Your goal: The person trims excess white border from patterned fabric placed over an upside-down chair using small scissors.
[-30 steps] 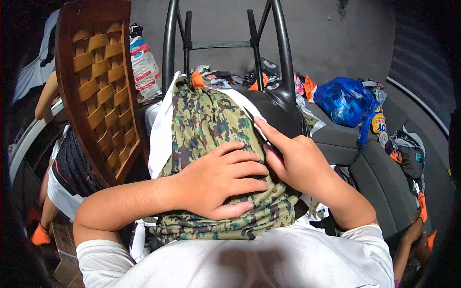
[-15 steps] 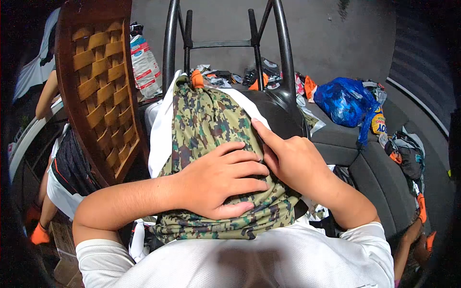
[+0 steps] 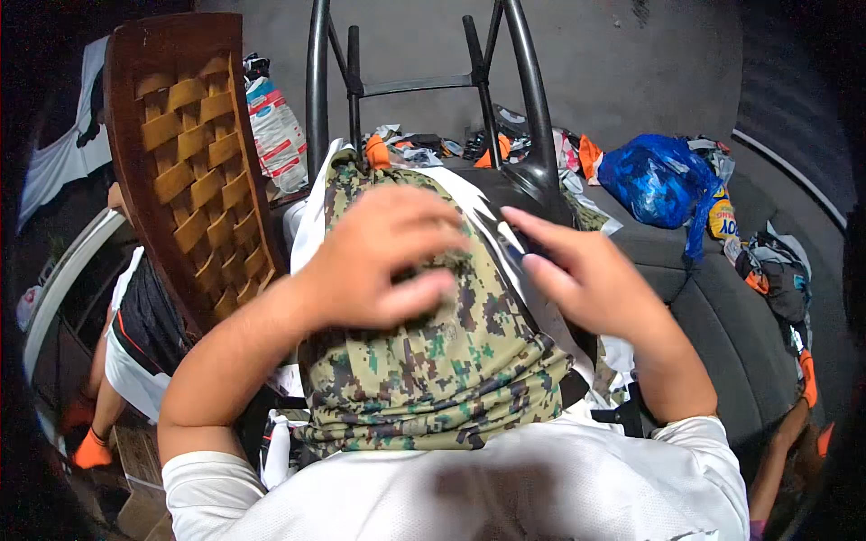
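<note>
Camouflage fabric (image 3: 451,361) lies across my lap and the black chair seat, with white cloth (image 3: 311,230) along its left side and more white along its right edge. Blurred by motion, my left hand (image 3: 383,257) is over the upper part of the camouflage fabric, its fingers apart. At the fabric's right edge is my right hand (image 3: 568,266), with a small tool (image 3: 510,240), white and dark, between thumb and index finger. The tool's exact kind is too small to tell.
A woven wooden chair back (image 3: 194,171) rises at the left. Black metal chair legs (image 3: 532,90) stand ahead. Right of them lie a blue plastic bag (image 3: 658,180) and a dark cushioned seat (image 3: 731,352). Other people's limbs show at both sides.
My left hand has lifted from the fabric and moved up and slightly left. My right hand has shifted right, its thumb and index finger wider apart. The view has shifted slightly.
</note>
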A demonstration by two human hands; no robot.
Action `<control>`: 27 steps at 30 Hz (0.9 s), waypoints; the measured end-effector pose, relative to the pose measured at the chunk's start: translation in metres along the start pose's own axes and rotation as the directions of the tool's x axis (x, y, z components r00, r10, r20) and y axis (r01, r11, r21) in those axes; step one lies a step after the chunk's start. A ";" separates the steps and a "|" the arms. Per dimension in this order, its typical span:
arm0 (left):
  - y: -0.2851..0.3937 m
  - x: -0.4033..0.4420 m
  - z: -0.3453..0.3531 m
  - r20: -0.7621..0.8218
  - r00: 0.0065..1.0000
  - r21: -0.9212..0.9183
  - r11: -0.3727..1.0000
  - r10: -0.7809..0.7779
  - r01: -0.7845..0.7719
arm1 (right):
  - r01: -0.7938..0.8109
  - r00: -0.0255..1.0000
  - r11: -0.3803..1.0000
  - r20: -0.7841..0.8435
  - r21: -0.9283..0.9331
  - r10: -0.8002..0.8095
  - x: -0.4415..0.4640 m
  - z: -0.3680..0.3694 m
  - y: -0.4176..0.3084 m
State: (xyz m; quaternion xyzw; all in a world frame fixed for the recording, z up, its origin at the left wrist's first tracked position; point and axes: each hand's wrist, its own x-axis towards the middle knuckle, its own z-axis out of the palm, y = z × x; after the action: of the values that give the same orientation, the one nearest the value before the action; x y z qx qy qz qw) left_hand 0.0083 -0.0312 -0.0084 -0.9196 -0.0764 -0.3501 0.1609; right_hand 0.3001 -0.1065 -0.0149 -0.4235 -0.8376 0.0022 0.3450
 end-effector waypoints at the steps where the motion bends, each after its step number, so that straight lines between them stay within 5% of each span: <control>1: -0.018 -0.002 -0.005 -0.018 0.992 0.007 0.992 -0.125 0.125 | -0.002 0.999 0.987 -0.039 0.158 0.009 -0.003 -0.006 0.010; 5: -0.054 -0.013 -0.006 0.029 0.914 -0.023 0.913 -0.406 0.406 | -0.104 0.945 0.877 -0.229 0.469 0.234 -0.003 -0.042 0.001; 7: -0.060 -0.013 -0.004 0.097 0.831 -0.058 0.831 -0.548 0.554 | 0.049 0.932 0.822 -0.321 0.567 0.166 0.008 -0.055 0.007; 14: -0.054 0.029 0.014 0.196 0.827 0.007 0.845 -0.526 0.535 | 0.356 0.877 0.680 -0.481 0.641 -0.005 0.100 -0.115 -0.004; 18: -0.053 0.052 0.024 0.274 0.865 0.010 0.900 -0.421 0.435 | 0.366 0.866 0.699 -0.500 0.614 -0.014 0.107 -0.133 0.002; 22: -0.048 0.059 0.027 0.195 0.952 -0.345 0.893 -0.234 0.290 | 0.374 0.850 0.730 -0.526 0.572 -0.023 0.089 -0.128 -0.002; 25: -0.060 0.035 0.004 0.198 0.912 -0.354 0.842 -0.359 0.408 | 0.354 0.848 0.756 -0.530 0.551 -0.012 0.081 -0.137 0.009; 27: -0.075 0.010 -0.004 0.290 0.753 0.009 0.788 -0.591 0.615 | 0.355 0.847 0.770 -0.530 0.530 -0.026 0.075 -0.147 0.018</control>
State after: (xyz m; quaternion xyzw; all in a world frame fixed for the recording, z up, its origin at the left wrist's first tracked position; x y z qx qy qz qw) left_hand -0.0056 0.0377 0.0193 -0.8915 -0.3752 -0.2537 -0.0131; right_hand 0.3677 -0.0845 0.1347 -0.1845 -0.7141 0.1278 0.6631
